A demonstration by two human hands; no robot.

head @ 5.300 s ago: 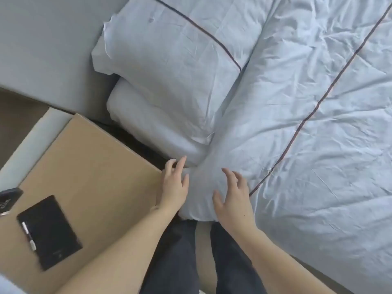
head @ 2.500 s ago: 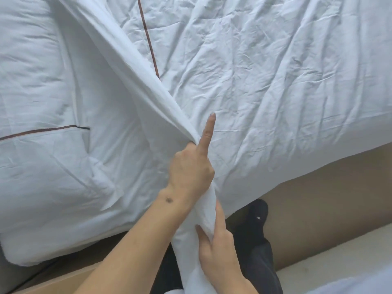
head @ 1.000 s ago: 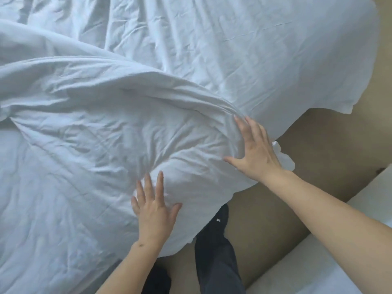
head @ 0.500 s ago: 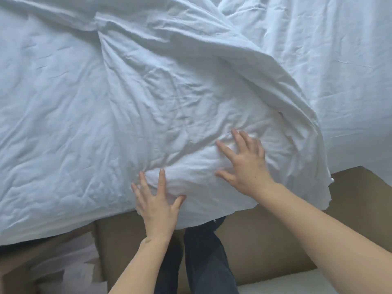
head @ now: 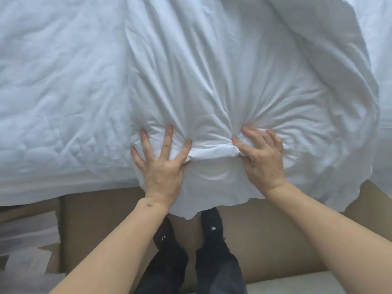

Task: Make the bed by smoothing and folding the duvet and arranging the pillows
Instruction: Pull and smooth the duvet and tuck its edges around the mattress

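Our left hand [head: 162,166] lies splayed, thumb pinching a ridge of crumpled white cotton duvet [head: 212,77]; our right hand [head: 263,158] gathers the same ridge. Duvet spreads toward 12 o'clock, fold running 9 to 3, both hands equally near.

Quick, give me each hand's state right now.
Left hand: fingers spread, thumb bunching the duvet.
Right hand: fingers curled, gripping the duvet.
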